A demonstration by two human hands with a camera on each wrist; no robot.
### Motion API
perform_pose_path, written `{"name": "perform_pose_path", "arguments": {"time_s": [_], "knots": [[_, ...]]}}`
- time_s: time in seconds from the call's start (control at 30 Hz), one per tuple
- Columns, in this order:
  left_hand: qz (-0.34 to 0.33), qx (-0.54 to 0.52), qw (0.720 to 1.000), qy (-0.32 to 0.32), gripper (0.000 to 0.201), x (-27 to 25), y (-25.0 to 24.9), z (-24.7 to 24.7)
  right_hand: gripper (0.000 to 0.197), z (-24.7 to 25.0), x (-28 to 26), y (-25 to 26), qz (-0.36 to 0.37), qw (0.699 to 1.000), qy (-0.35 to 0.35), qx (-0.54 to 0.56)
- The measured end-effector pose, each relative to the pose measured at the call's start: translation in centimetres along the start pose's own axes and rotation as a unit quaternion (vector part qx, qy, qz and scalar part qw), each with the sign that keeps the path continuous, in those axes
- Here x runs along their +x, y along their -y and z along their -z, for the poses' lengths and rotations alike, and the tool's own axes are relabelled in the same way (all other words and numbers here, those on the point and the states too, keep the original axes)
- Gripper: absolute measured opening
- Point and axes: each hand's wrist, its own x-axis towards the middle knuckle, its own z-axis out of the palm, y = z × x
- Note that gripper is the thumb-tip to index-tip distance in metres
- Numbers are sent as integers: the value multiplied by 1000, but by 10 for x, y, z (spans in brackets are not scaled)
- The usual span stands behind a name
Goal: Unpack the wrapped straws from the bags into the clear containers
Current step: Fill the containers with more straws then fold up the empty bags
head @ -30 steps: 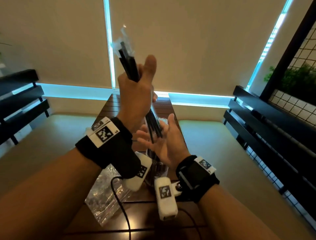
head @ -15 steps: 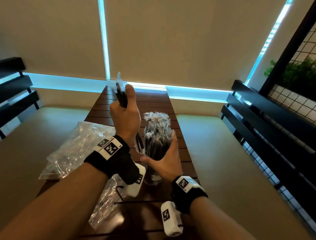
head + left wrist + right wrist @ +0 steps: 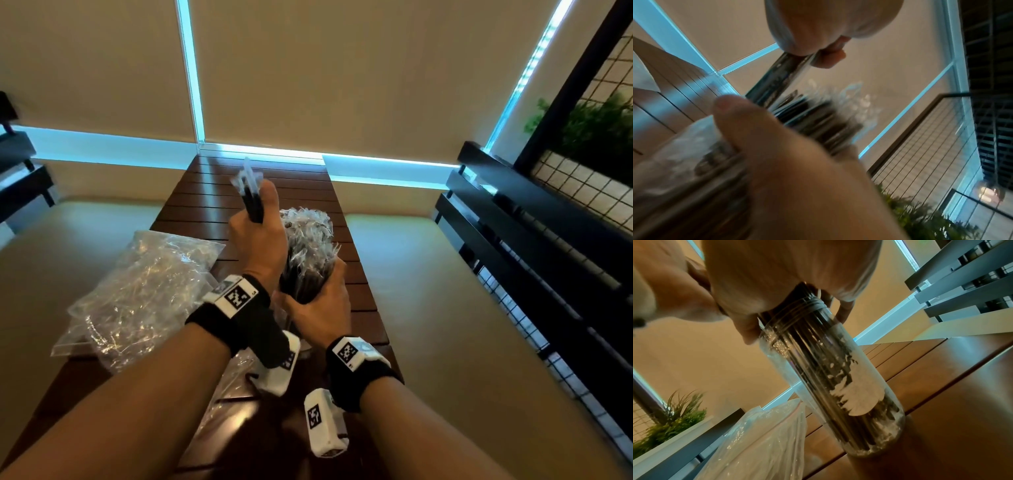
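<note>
My left hand (image 3: pixel 257 230) grips a small bundle of black wrapped straws (image 3: pixel 251 202), held upright just left of the clear container; the left wrist view shows that bundle (image 3: pixel 781 78) under its curled fingers. My right hand (image 3: pixel 318 305) wraps round the many straws (image 3: pixel 308 246) standing in the container, right at its mouth. The clear container (image 3: pixel 830 378) stands on the table, packed with black straws; in the head view my hands hide it.
A crumpled clear bag (image 3: pixel 144 287) lies left of the container on the dark slatted table (image 3: pixel 239 181); another bag (image 3: pixel 226 394) lies under my left wrist. Cream benches (image 3: pixel 428 291) flank the table, with a black backrest (image 3: pixel 513 222) to the right.
My left hand has come down with its straw bundle from high up to beside the container. My right hand, open a second ago, has closed round the standing straws.
</note>
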Motion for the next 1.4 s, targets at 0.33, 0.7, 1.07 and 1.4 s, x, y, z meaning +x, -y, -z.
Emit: {"name": "perform_pose_path", "arguments": {"time_s": [0.33, 0.7, 1.07, 1.4], "knots": [[-135, 171, 964, 151, 40, -27, 35, 13, 80, 3, 1, 0, -10, 1000, 12, 11], [-350, 286, 837, 308, 43, 5, -21, 12, 79, -4, -1, 0, -28, 1000, -10, 4], [-248, 490, 726, 415, 93, -12, 12, 28, 68, 1, -3, 1, 7, 1000, 2, -9], [-201, 436, 737, 476, 98, -18, 22, 40, 108, 0, -7, -5, 20, 996, 0, -87]]}}
